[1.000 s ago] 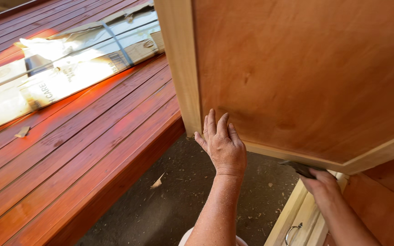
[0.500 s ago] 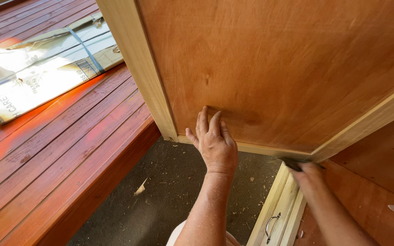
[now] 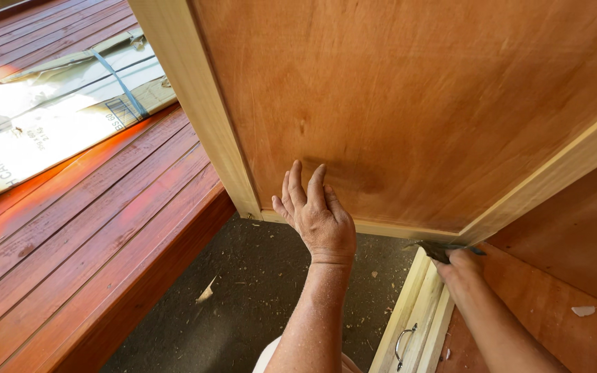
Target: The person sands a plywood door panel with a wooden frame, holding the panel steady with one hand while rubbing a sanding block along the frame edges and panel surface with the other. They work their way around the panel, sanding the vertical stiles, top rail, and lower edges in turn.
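Note:
My left hand (image 3: 317, 214) lies flat, fingers spread, against the lower part of a large brown plywood panel (image 3: 416, 103) set in a pale timber frame (image 3: 195, 110). My right hand (image 3: 459, 266) is closed around a small dark tool (image 3: 437, 249), whose tip touches the frame's bottom corner where the bottom rail (image 3: 374, 226) meets a slanted pale rail (image 3: 554, 173). The rest of the tool is hidden in my fist.
A red-stained timber deck (image 3: 70, 228) runs along the left, with a long flat cardboard box (image 3: 50, 117) strapped with bands lying on it. Dark ground (image 3: 243, 304) strewn with wood chips lies below. A pale frame piece with a metal handle (image 3: 402, 342) sits at lower right.
The view has shifted so the panel and frame sit further right and lower. My left hand stays flat on the panel. My right hand with the tool has held at the bottom corner.

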Available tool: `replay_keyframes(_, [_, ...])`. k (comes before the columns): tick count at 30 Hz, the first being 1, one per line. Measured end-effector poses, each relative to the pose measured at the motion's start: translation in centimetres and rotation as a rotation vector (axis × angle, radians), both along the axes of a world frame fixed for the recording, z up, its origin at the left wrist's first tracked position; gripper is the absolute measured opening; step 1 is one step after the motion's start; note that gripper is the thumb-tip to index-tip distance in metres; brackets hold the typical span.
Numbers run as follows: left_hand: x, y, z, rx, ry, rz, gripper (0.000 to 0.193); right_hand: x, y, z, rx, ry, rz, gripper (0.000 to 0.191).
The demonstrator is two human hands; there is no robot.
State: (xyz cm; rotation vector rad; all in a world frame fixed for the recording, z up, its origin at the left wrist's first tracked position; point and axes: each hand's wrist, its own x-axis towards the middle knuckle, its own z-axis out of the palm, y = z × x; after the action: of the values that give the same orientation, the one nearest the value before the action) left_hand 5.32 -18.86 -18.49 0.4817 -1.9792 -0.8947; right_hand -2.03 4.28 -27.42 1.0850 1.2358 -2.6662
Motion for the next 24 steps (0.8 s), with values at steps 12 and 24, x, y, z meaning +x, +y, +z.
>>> replay_keyframes(12, [1.4,-3.9,-1.0,0.032,-0.025,0.115,0.031,2.4,-21.2,0.8,-0.480,0.130,0.544,0.027])
replay_keyframes(24, [0.9,-2.0,-0.4,0.041,-0.031,0.052,0.030,-0.4,-3.5,-1.3,-0.140,-0.086,0.048,0.025])
